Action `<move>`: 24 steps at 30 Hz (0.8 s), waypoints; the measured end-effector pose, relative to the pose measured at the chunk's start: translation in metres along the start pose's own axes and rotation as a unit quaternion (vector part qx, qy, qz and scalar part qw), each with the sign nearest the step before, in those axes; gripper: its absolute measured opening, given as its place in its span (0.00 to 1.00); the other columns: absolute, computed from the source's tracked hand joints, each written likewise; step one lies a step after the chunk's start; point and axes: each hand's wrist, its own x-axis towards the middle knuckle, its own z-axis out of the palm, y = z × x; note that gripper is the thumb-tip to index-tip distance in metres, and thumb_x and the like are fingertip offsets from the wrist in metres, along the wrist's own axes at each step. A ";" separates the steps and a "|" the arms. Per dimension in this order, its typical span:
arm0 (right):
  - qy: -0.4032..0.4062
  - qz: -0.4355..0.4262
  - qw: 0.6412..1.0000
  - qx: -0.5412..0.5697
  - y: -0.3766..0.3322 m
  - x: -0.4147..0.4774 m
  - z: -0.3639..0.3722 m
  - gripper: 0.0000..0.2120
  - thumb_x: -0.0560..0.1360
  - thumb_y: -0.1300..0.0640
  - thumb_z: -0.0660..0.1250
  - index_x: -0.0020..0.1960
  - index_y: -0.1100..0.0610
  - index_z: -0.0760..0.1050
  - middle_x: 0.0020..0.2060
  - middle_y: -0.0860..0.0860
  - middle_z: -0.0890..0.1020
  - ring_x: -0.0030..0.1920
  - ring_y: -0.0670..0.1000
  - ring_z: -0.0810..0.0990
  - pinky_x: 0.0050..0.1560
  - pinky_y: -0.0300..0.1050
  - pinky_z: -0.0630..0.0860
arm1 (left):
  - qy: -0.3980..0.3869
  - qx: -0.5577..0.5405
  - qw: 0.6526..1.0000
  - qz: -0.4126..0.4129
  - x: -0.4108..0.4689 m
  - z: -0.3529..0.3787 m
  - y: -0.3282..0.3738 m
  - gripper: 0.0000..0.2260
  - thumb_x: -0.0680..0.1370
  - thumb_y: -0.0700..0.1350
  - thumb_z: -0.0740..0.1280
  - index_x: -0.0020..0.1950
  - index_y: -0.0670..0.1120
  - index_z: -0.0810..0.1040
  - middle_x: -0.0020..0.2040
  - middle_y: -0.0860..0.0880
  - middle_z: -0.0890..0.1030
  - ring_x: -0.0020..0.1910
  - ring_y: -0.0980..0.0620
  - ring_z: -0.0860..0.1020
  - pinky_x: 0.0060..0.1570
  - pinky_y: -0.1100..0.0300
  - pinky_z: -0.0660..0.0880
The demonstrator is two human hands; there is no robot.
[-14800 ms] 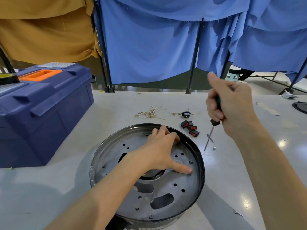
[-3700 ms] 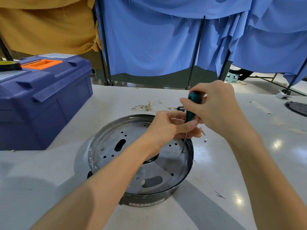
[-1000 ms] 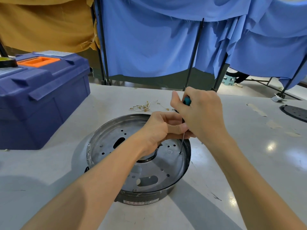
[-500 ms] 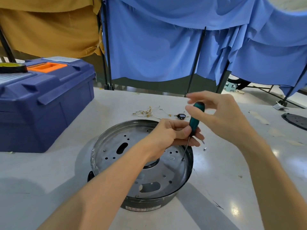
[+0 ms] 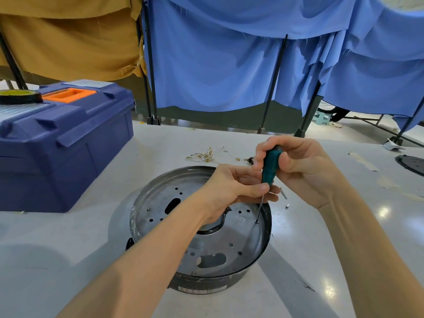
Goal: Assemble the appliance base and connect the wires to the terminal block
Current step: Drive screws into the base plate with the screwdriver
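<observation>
Right fingers [image 5: 267,148] curled over the top of the screwdriver [image 5: 270,165], thumb pressed against the teal handle's side; I read the right hand [image 5: 307,173] as a full wrap on the handle.

Left fingers [image 5: 246,174] curled, thumb tip meeting them at the handle's lower end where the shaft begins; the left hand [image 5: 227,191] pinches the tool there, wrist above the plate's centre opening.

Shaft slightly tilted, tip down; tip seated on a screw [image 5: 256,221] near the right rim of the appliance base [image 5: 160,210]; I cannot tell how deep the screw sits.

Base lies on the table [image 5: 68,249] straight ahead of me, round perforated metal plate facing up, dark outer wall below.

Two small loose metal parts [image 5: 287,205] on the table just right of the base; thin wires [image 5: 206,155] in a tangle beyond its far rim.

Blue toolbox [image 5: 57,145] at left, well apart, a tape roll [image 5: 19,96] on its lid; blue curtains [image 5: 218,65] behind; a dark disc [image 5: 413,164] at the right edge.
</observation>
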 end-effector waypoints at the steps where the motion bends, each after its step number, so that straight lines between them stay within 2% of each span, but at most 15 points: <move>1: 0.012 -0.006 1.000 0.000 0.000 -0.002 0.002 0.11 0.73 0.65 0.63 0.51 0.60 0.82 0.44 0.56 0.82 0.44 0.55 0.81 0.51 0.49 0.80 | 0.000 0.004 1.000 0.003 0.000 0.001 0.000 0.13 0.73 0.35 0.72 0.57 0.36 0.81 0.51 0.36 0.84 0.49 0.39 0.84 0.51 0.53 0.81; 4: 0.048 -0.016 0.999 -0.004 0.000 -0.005 0.006 0.13 0.73 0.67 0.60 0.49 0.59 0.82 0.42 0.56 0.81 0.42 0.55 0.80 0.48 0.50 0.80 | 0.005 0.004 1.000 0.008 0.002 0.003 -0.002 0.12 0.73 0.35 0.72 0.56 0.37 0.82 0.50 0.37 0.84 0.47 0.40 0.84 0.49 0.54 0.81; 10: 0.118 -0.027 0.992 -0.035 0.003 -0.004 0.020 0.09 0.74 0.67 0.62 0.47 0.61 0.81 0.41 0.57 0.80 0.40 0.56 0.79 0.45 0.49 0.80 | 0.012 -0.006 1.000 0.005 0.002 0.002 -0.002 0.14 0.70 0.39 0.72 0.54 0.36 0.82 0.49 0.37 0.84 0.47 0.40 0.84 0.49 0.54 0.81; 13: 0.171 -0.031 0.984 -0.046 0.004 -0.003 0.029 0.10 0.74 0.72 0.60 0.47 0.64 0.79 0.40 0.57 0.81 0.38 0.55 0.79 0.42 0.47 0.80 | 0.021 -0.014 1.000 0.001 0.003 0.002 -0.003 0.12 0.72 0.37 0.70 0.55 0.36 0.81 0.49 0.37 0.85 0.47 0.40 0.85 0.48 0.55 0.81; 18: 0.267 -0.030 0.959 -0.094 0.007 -0.003 0.040 0.13 0.76 0.76 0.58 0.48 0.65 0.79 0.39 0.57 0.81 0.39 0.56 0.80 0.44 0.48 0.82 | 0.025 -0.007 1.000 -0.001 0.006 0.002 -0.005 0.09 0.77 0.35 0.67 0.56 0.36 0.81 0.48 0.38 0.85 0.47 0.41 0.85 0.49 0.56 0.81; 24: 0.349 -0.057 0.922 -0.155 0.013 0.002 0.063 0.16 0.74 0.75 0.61 0.44 0.58 0.81 0.37 0.54 0.81 0.36 0.52 0.80 0.44 0.51 0.81 | 0.020 -0.017 1.000 -0.004 0.005 0.001 -0.006 0.09 0.78 0.34 0.65 0.57 0.36 0.80 0.47 0.40 0.85 0.46 0.43 0.85 0.49 0.56 0.81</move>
